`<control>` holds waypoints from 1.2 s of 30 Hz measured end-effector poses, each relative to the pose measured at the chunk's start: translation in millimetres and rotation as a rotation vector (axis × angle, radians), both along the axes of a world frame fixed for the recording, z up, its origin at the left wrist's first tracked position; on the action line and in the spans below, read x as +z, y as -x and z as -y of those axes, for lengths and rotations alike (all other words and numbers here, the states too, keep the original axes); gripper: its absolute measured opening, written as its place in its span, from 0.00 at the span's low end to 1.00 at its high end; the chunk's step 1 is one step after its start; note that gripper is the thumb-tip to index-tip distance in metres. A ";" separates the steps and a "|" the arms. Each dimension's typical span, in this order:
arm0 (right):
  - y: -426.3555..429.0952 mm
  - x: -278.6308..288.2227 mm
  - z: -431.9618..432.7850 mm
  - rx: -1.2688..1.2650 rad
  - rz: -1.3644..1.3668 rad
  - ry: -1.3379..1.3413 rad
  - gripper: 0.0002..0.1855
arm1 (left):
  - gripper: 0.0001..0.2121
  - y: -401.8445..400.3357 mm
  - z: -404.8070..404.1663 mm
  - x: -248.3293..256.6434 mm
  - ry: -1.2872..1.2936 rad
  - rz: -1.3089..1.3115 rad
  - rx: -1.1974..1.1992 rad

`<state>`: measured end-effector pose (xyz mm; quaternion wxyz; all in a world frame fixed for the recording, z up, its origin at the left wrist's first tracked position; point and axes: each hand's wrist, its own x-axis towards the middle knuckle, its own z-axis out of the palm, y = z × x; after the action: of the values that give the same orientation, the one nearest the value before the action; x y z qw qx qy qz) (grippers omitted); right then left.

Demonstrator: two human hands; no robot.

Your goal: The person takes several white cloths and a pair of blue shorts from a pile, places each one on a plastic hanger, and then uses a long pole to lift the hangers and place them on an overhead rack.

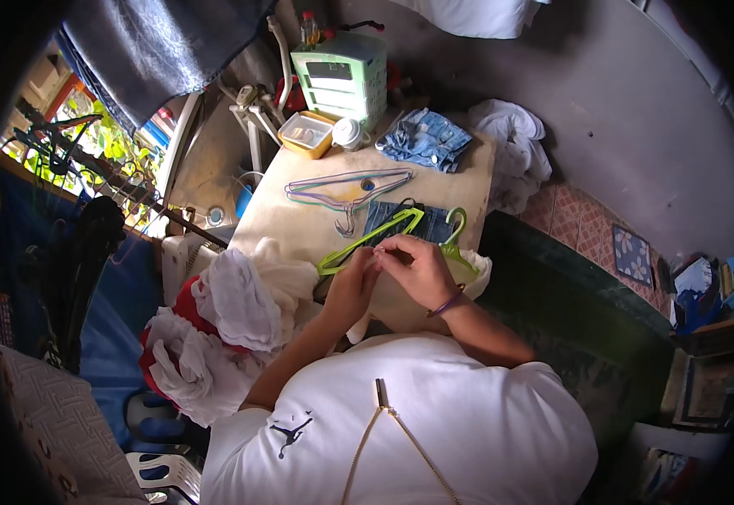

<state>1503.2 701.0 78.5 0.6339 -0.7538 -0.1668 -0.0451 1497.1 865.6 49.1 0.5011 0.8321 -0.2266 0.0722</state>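
My left hand (353,284) and my right hand (427,271) meet over the near edge of the table. Their fingertips pinch a small pale thing (377,250), too small to identify. Just behind them lies a lime-green plastic hanger (367,243), partly covered by my fingers. Another green hanger (457,230), its hook upward, stands right of my right hand, its lower part against a cream cloth (408,309) below my wrists. Beneath the lime-green hanger is folded dark denim (433,222). Several thin wire hangers (341,201) lie stacked farther back.
Blue denim (423,139), a lidded cup (348,134), a yellow container (307,134) and a pale green drawer unit (341,79) occupy the table's (266,214) far end. White clothes (240,300) are piled at left, over something red. White fabric (512,145) lies beyond the right edge.
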 end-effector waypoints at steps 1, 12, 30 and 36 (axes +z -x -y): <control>0.5 -3.5 -2.4 -0.002 -0.005 0.000 0.08 | 0.11 2.4 0.4 -2.1 0.012 -0.048 0.048; -13.2 -41.3 33.6 -0.501 0.316 0.069 0.03 | 0.12 -1.9 -12.7 -15.0 -0.070 0.044 0.430; 22.7 21.7 124.5 -0.237 0.201 -0.051 0.02 | 0.14 38.4 -109.1 4.8 0.050 0.322 0.351; 22.4 51.6 70.3 0.233 0.279 0.224 0.09 | 0.17 70.7 -108.6 44.4 -0.219 0.264 0.320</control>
<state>1480.8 630.7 130.1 0.5179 -0.7816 -0.3431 -0.0565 1426.4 974.2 93.5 0.3561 0.8901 -0.1616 0.2339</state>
